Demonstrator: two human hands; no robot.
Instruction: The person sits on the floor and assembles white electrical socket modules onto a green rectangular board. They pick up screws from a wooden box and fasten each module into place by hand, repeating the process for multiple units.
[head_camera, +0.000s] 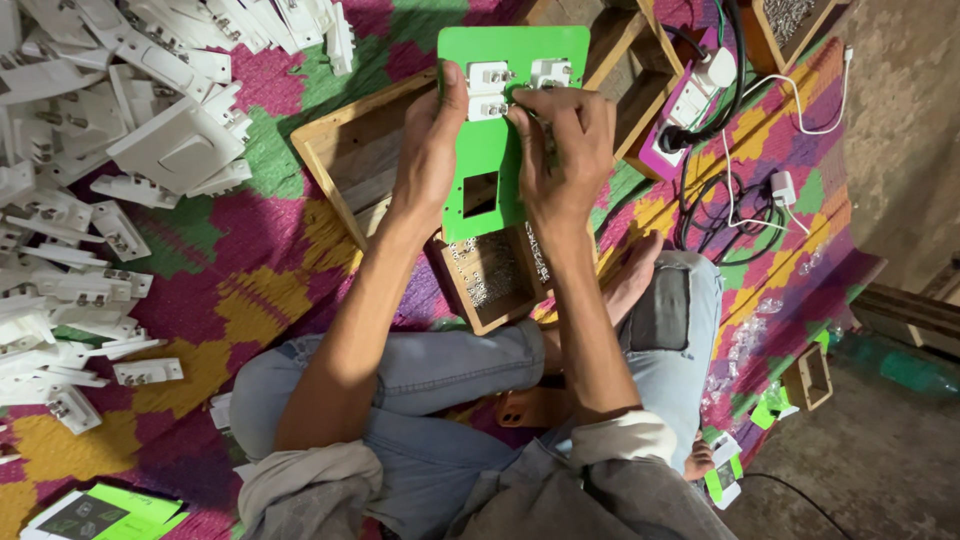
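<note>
A bright green switchboard plate (487, 150) with a square cut-out is held up over my lap. Small white switch modules (490, 78) sit in its upper part. My left hand (432, 150) grips the plate's left edge, thumb by the white modules. My right hand (562, 150) rests on the plate's right side with fingertips pressed on a module; whether it holds a small tool is unclear. Under the plate lies a small wooden box of screws (490, 278).
A heap of white plastic switch parts (90, 200) covers the colourful mat at left. A wooden tray (350, 150) lies behind the plate. An extension board with black and white cables (700, 110) is at right. Green-and-white packets (100, 512) lie near my knee.
</note>
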